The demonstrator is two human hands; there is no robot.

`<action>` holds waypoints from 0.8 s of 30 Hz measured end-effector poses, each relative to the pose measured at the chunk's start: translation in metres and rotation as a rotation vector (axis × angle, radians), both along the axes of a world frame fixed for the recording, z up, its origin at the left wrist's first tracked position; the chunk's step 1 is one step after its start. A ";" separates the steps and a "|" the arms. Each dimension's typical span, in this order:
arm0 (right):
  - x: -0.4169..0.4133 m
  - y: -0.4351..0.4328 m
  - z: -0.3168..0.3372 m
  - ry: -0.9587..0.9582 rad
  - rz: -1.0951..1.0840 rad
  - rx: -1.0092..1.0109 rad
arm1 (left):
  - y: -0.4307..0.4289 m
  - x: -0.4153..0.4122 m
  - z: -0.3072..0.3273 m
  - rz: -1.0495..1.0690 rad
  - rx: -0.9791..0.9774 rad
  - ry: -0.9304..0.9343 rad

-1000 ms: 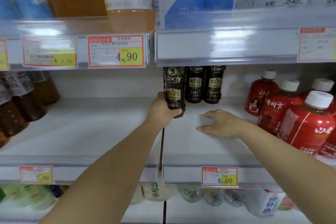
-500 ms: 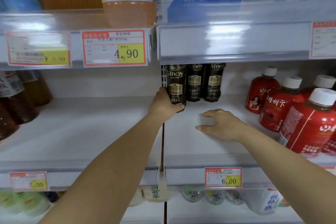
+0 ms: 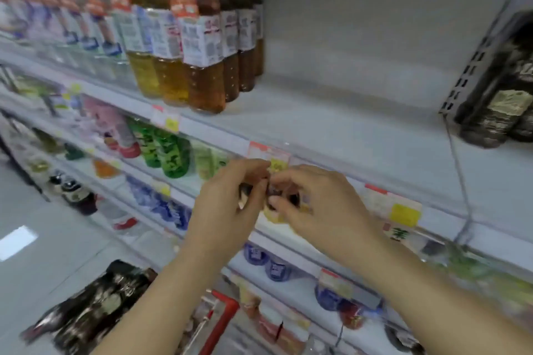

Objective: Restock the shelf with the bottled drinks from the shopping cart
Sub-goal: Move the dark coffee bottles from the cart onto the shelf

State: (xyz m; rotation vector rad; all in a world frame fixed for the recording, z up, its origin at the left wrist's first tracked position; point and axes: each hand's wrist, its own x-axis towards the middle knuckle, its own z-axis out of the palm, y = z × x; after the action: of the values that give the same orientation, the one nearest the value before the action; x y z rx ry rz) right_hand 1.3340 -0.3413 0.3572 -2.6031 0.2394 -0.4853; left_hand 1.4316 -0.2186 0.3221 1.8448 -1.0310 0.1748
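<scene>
Dark coffee bottles (image 3: 496, 89) stand on the white shelf (image 3: 331, 112) at the far right, behind a perforated metal divider (image 3: 473, 66). A shrink-wrapped pack of the same dark bottles (image 3: 92, 305) lies at the lower left, next to the red cart frame (image 3: 227, 308). My left hand (image 3: 227, 202) and my right hand (image 3: 320, 204) are side by side in front of the shelf's front edge, fingertips nearly touching. Their fingers are loosely curled, and I see nothing held in either. The picture is blurred.
Amber tea bottles (image 3: 202, 66) with white labels stand in rows on the same shelf at the left. Between them and the divider the shelf is bare. Lower shelves hold green, pink and blue bottles. Price tags line the shelf edges. Grey floor lies at the left.
My left hand has let go of the coffee bottle, which stays on the shelf. Both hands have pulled back off the shelf and come together. My view has swung left and down.
</scene>
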 end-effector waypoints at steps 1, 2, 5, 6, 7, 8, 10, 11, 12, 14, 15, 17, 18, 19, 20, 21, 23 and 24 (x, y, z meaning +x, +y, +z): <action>0.017 0.020 -0.014 0.041 0.066 0.010 | 0.026 0.009 -0.020 0.052 0.046 0.046; 0.034 0.040 -0.030 0.088 0.129 0.019 | 0.052 0.017 -0.041 0.111 0.094 0.097; 0.080 0.092 -0.085 0.259 0.264 0.072 | 0.128 0.034 -0.108 0.316 0.200 0.243; 0.095 0.108 -0.105 0.320 0.289 0.087 | 0.152 0.037 -0.130 0.379 0.232 0.294; 0.109 0.123 -0.126 0.371 0.313 0.092 | 0.174 0.038 -0.151 0.435 0.267 0.347; 0.122 0.136 -0.147 0.416 0.334 0.091 | 0.195 0.038 -0.171 0.484 0.307 0.410; 0.145 0.162 -0.191 0.520 0.365 0.082 | 0.232 0.036 -0.211 0.563 0.391 0.537; 0.156 0.173 -0.214 0.572 0.382 0.072 | 0.249 0.034 -0.230 0.597 0.424 0.597; 0.167 0.183 -0.237 0.617 0.403 0.053 | 0.263 0.033 -0.248 0.627 0.453 0.659; 0.185 0.199 -0.282 0.703 0.441 0.012 | 0.287 0.031 -0.281 0.670 0.506 0.750; 0.193 0.205 -0.305 0.752 0.454 -0.001 | 0.295 0.031 -0.296 0.685 0.529 0.783; 0.204 0.210 -0.349 0.895 0.478 -0.032 | 0.307 0.033 -0.323 0.706 0.554 0.839; 0.206 0.210 -0.368 0.989 0.489 -0.031 | 0.312 0.034 -0.335 0.708 0.562 0.863; 0.206 0.209 -0.386 1.078 0.500 -0.018 | 0.315 0.035 -0.345 0.702 0.573 0.884; 0.205 0.208 -0.402 1.154 0.514 -0.008 | 0.317 0.036 -0.355 0.691 0.590 0.902; 0.203 0.206 -0.414 1.215 0.535 -0.013 | 0.317 0.037 -0.364 0.677 0.610 0.914; 0.198 0.201 -0.431 1.296 0.582 -0.042 | 0.314 0.037 -0.379 0.635 0.655 0.933; 0.196 0.198 -0.437 1.307 0.601 -0.047 | 0.310 0.038 -0.385 0.604 0.678 0.943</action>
State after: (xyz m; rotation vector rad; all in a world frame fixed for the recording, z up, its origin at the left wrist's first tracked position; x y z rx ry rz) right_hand 1.5298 -0.1429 -0.0796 -2.4346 -0.1620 1.4306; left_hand 1.4691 0.0917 -0.0628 2.3904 0.1801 -0.7173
